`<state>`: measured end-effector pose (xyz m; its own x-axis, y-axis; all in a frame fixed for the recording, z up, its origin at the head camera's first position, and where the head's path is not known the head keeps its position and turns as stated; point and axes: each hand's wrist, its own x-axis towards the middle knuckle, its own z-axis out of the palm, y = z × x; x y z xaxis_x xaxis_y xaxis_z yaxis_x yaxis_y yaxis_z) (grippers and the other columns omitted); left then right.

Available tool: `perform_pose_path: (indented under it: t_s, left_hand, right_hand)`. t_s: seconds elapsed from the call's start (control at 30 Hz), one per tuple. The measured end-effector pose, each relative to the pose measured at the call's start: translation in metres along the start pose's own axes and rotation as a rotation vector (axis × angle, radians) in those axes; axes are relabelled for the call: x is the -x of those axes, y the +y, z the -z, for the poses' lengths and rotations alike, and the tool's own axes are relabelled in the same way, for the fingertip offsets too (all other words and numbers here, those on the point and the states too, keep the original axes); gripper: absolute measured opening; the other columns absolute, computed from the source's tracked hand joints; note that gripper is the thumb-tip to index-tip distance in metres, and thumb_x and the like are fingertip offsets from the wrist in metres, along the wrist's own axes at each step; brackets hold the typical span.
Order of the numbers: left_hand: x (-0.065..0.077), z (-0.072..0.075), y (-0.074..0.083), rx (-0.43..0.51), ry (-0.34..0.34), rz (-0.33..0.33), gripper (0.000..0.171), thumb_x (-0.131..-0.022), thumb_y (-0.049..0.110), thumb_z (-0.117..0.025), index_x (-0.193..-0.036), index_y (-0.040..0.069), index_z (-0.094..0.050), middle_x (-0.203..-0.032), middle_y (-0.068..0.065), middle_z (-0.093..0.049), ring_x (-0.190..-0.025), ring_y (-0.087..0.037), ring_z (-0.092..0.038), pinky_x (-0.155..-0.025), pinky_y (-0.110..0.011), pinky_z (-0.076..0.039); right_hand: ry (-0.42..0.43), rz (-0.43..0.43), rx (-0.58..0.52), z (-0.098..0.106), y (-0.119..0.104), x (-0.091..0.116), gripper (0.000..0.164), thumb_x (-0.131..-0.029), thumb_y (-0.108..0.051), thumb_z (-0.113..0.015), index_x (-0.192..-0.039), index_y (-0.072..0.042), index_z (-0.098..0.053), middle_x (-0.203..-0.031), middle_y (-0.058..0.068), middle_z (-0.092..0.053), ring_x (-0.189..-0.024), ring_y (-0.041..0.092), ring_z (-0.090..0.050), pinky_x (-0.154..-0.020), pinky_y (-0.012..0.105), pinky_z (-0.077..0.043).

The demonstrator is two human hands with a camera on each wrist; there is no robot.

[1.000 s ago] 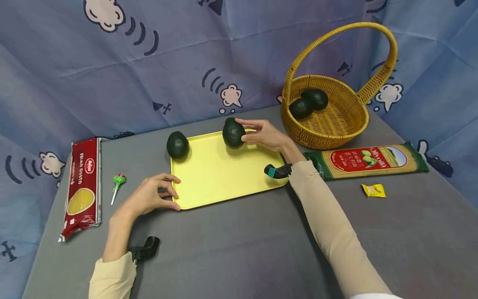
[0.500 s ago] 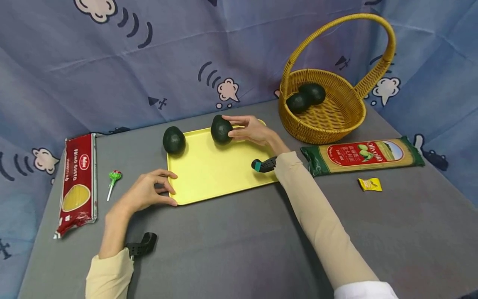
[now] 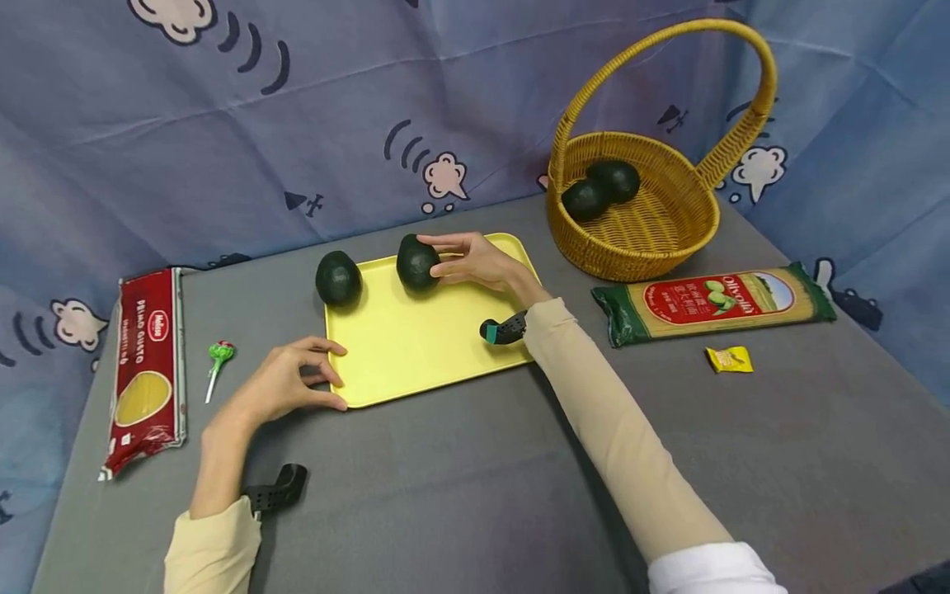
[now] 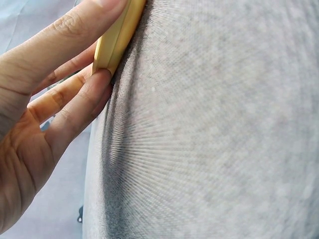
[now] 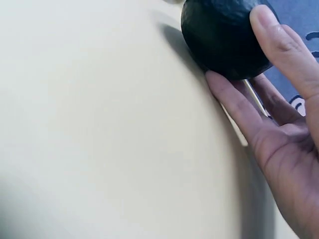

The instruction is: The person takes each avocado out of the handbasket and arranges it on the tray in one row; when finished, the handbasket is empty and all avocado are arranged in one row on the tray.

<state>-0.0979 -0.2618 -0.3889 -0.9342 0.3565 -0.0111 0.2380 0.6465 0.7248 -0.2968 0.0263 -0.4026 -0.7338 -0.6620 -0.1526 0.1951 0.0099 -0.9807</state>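
Note:
My right hand grips a dark green avocado by its right side, over the far part of the yellow tray. In the right wrist view the thumb and fingers are around that avocado, low over the tray; whether it bears on the tray I cannot tell. A second avocado sits at the tray's far left corner. My left hand holds the tray's near left corner, and in the left wrist view its thumb and fingertips touch the yellow rim.
A wicker basket with a tall handle stands at the back right, two avocados inside. Before it lie a green-ended pasta pack and a yellow candy. At left are a red spaghetti pack and a lollipop.
My right hand has carried the avocado leftward over the tray, closer to the other one, and slightly lower at the end. My left hand stays at the tray corner. The head view has shifted slightly.

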Motion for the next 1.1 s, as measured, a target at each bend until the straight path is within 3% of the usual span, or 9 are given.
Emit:
perform_pose_path:
  t_s: [0.3,0.6,0.87,1.1]
  left_hand:
    - [0.0,0.004,-0.001,-0.008,0.005,0.007,0.022,-0.062,0.014,-0.09,-0.072,0.014,-0.071,-0.119,-0.008,-0.059,-0.1,-0.022,-0.064,-0.081,-0.019,-0.055]
    - [0.002,0.005,-0.001,-0.051,0.009,0.011,0.022,-0.062,0.018,-0.091,-0.073,0.016,-0.071,-0.119,-0.007,-0.06,-0.1,-0.02,-0.063,-0.081,-0.021,-0.056]
    - [0.002,0.002,0.001,-0.006,0.011,-0.018,0.022,-0.063,0.02,-0.09,-0.073,0.013,-0.071,-0.117,-0.011,-0.06,-0.097,-0.023,-0.065,-0.082,-0.025,-0.057]
    - [0.002,0.001,0.003,0.023,-0.009,0.0,0.021,-0.065,0.019,-0.089,-0.074,0.012,-0.071,-0.119,-0.013,-0.059,-0.102,-0.026,-0.063,-0.084,-0.026,-0.056]
  right_hand:
    - [0.023,0.019,0.013,-0.01,-0.001,-0.011,0.059,-0.084,0.006,-0.069,-0.138,-0.01,-0.052,-0.135,0.014,-0.052,-0.112,0.025,-0.059,-0.089,0.037,-0.055]
    - [0.009,0.02,0.029,-0.02,-0.002,-0.019,0.06,-0.083,0.006,-0.069,-0.139,-0.01,-0.052,-0.136,0.014,-0.051,-0.109,0.022,-0.059,-0.087,0.035,-0.056]
    - [0.011,0.017,0.052,-0.027,0.001,-0.023,0.06,-0.083,0.005,-0.07,-0.138,-0.011,-0.052,-0.141,0.01,-0.047,-0.109,0.022,-0.06,-0.086,0.034,-0.056]
    - [0.021,0.041,0.048,-0.032,0.003,-0.026,0.06,-0.083,0.005,-0.07,-0.138,-0.011,-0.052,-0.142,0.009,-0.048,-0.113,0.024,-0.059,-0.089,0.037,-0.055]
